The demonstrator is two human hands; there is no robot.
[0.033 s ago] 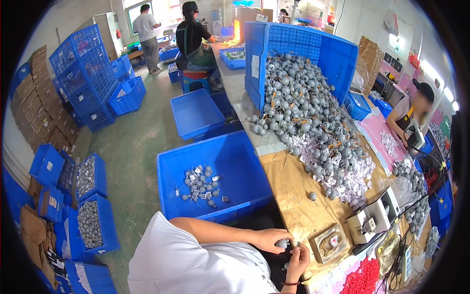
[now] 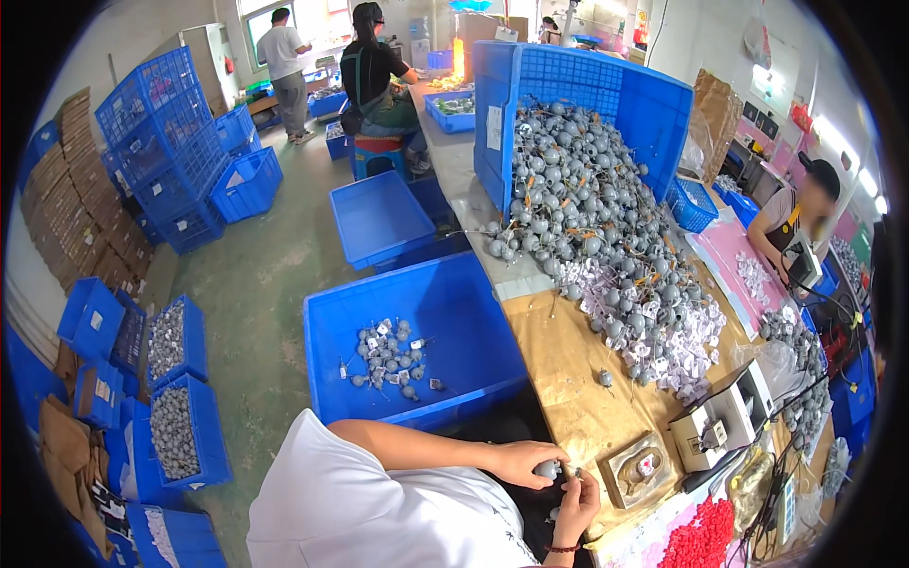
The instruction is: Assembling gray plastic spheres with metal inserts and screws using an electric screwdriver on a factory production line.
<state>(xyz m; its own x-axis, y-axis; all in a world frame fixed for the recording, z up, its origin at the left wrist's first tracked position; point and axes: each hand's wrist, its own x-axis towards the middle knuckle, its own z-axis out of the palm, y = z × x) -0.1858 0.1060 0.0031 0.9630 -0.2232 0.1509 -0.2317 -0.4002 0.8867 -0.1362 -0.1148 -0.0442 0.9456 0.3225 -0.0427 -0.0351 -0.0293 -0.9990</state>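
Note:
Over the table's near edge, my left hand (image 2: 517, 463) is closed around a small grey ball-shaped piece (image 2: 546, 469). The fingers of my right hand (image 2: 579, 502) pinch together just beside it, at a tiny part too small to make out. To the right of my hands lies a square fixture block (image 2: 620, 473) with a small red-and-white piece in its middle. A single grey ball (image 2: 605, 378) rests farther up on the brown table covering (image 2: 559, 350). Beyond it spreads a heap of grey balls (image 2: 578, 189) with orange bits and white tags (image 2: 677, 355).
The heap spills from a tipped blue crate (image 2: 653, 104). Left of the table, a large blue bin (image 2: 327, 327) holds several tagged balls. A white machine (image 2: 699, 437) with black cables stands at right, near red pieces (image 2: 699, 540). A co-worker (image 2: 800, 213) sits across the table.

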